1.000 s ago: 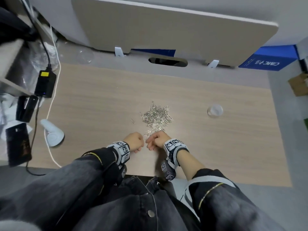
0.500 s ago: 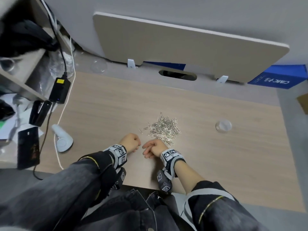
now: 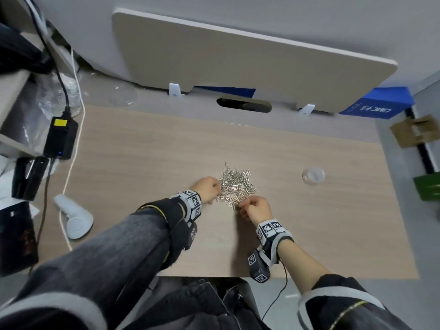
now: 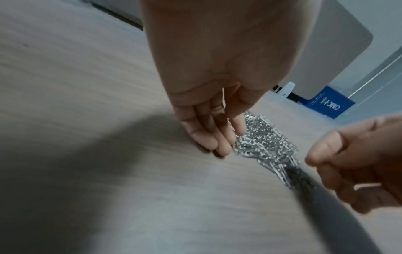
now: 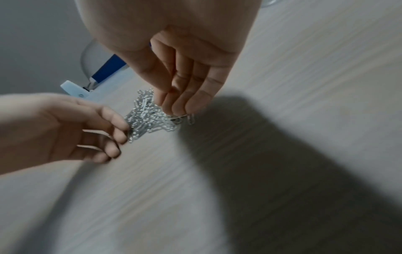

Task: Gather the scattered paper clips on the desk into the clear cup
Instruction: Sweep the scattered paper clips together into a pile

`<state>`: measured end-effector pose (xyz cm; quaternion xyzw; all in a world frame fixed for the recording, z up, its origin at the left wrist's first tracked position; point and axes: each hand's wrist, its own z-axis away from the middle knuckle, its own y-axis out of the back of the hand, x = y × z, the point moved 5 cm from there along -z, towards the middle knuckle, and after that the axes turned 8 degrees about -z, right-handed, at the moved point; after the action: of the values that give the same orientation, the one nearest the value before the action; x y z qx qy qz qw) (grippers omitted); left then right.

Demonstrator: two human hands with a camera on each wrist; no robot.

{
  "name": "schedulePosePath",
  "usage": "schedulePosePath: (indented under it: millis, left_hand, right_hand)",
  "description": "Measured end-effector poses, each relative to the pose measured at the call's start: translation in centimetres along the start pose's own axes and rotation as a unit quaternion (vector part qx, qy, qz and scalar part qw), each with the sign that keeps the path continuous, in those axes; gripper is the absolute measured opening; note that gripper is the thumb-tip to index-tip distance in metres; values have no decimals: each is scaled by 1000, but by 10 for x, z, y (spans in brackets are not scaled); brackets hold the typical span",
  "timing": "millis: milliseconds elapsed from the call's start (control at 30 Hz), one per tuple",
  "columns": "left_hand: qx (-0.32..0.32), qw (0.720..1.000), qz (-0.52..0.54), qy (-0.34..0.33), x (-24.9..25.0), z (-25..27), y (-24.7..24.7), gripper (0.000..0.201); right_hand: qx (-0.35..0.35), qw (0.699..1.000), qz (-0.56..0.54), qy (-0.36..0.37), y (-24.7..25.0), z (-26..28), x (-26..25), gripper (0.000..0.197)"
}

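Note:
A heap of silver paper clips [image 3: 235, 186] lies mid-desk, also in the left wrist view [image 4: 265, 144] and the right wrist view [image 5: 147, 120]. The clear cup [image 3: 313, 175] stands upright to the right of the heap, apart from it. My left hand [image 3: 207, 189] touches the heap's left edge; its fingers [image 4: 208, 142] point down onto the desk beside the clips. My right hand [image 3: 256, 207] is at the near right edge, its bunched fingertips [image 5: 185, 106] resting on the clips there. Neither hand plainly lifts any clip.
A black power adapter [image 3: 60, 136], a white handheld device [image 3: 76, 220] and dark flat items [image 3: 16, 236] crowd the left edge. A beige divider panel [image 3: 238, 60] stands behind the desk, with a clear round lid [image 3: 122, 95] at its left foot.
Both hands have left their resting spot near the front edge and moved forward to the heap, the left to its left side and the right to its near right side. The head camera shifted.

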<state>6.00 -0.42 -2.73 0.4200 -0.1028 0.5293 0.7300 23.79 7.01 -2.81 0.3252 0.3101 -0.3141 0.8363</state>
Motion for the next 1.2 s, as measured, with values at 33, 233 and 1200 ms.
schedulePosePath:
  millis: [33, 233, 1200]
  left_hand:
    - [8, 1000, 5, -6, 1, -1, 2, 27]
    - [19, 999, -32, 20, -22, 9, 9, 19]
    - [236, 962, -137, -9, 29, -30, 14, 47]
  right_hand:
    - [-3, 1000, 24, -3, 4, 2, 3, 37]
    - [-144, 956, 254, -10, -15, 2, 12, 29]
    - [105, 957, 228, 148, 20, -66, -56, 25]
